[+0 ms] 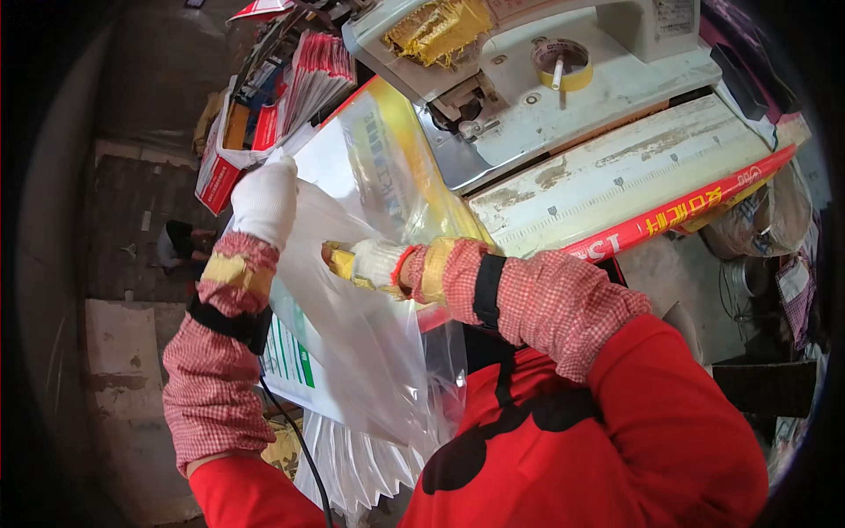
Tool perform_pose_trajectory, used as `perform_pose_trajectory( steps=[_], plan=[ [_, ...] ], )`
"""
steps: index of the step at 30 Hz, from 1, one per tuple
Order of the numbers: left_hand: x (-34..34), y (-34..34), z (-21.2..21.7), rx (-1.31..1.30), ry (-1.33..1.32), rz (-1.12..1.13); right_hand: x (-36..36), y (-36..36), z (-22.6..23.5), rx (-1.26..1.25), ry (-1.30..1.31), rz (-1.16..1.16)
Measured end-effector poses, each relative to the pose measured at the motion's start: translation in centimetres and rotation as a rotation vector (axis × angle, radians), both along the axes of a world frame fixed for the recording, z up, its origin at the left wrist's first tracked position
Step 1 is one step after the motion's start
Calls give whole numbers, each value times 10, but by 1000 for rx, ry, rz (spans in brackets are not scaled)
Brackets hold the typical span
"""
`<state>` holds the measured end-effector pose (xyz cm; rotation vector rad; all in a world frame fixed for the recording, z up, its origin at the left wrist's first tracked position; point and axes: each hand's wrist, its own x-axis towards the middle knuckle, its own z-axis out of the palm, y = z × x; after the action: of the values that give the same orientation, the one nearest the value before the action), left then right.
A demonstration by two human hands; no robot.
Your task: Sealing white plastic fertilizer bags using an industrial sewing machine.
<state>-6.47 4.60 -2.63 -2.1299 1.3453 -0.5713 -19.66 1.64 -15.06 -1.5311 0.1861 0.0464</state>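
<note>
A sheet-like translucent white plastic bag [352,352] spreads in front of me, over a white printed bag with green markings [286,356]. My left hand [267,202], in a white knit glove, is closed on the bag's upper left edge. Its fingertips are partly hidden. My right hand [370,264], gloved with yellow tape round the fingers, reaches in from the right. Its fingers are pressed together on the plastic near the middle. Beneath the plastic, a yellow-and-white printed bag [409,167] lies beside the sewing machine [502,79].
A tape roll [576,79] with a thin white stick on it rests on the machine bed. A white worktop with ruler marks [607,180] has a red printed strip along its front. Folded red-and-white bags [317,75] are stacked upper left. Another person [180,242] is far left.
</note>
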Motion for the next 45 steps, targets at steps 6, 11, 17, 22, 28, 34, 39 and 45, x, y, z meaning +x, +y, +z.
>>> perform_pose_trajectory(
  steps=[6, 11, 17, 22, 28, 34, 39, 45],
  plan=[
    [3, -57, 40, 37, -622, -404, -19, 39, 32, -198, -97, 344],
    [3, -99, 62, -1, -476, -213, -79, 39, 13, -309, -178, 416],
    [6, -101, 62, -188, -45, 8, -105, -12, -26, -263, 122, -42],
    [1, -93, 64, 19, -207, -101, -138, -36, -32, -653, -327, -778],
    [5, -98, 53, 22, -173, -114, -129, -76, -12, -533, -3, -623],
    [5, -97, 44, 53, -254, -141, -123, -52, -12, 468, -192, -256],
    [2, -99, 41, 59, -186, -201, -90, -49, -31, -94, 203, -157],
    [59, -92, 38, -123, 30, -191, -83, -53, -26, -515, -155, -175]
  ],
)
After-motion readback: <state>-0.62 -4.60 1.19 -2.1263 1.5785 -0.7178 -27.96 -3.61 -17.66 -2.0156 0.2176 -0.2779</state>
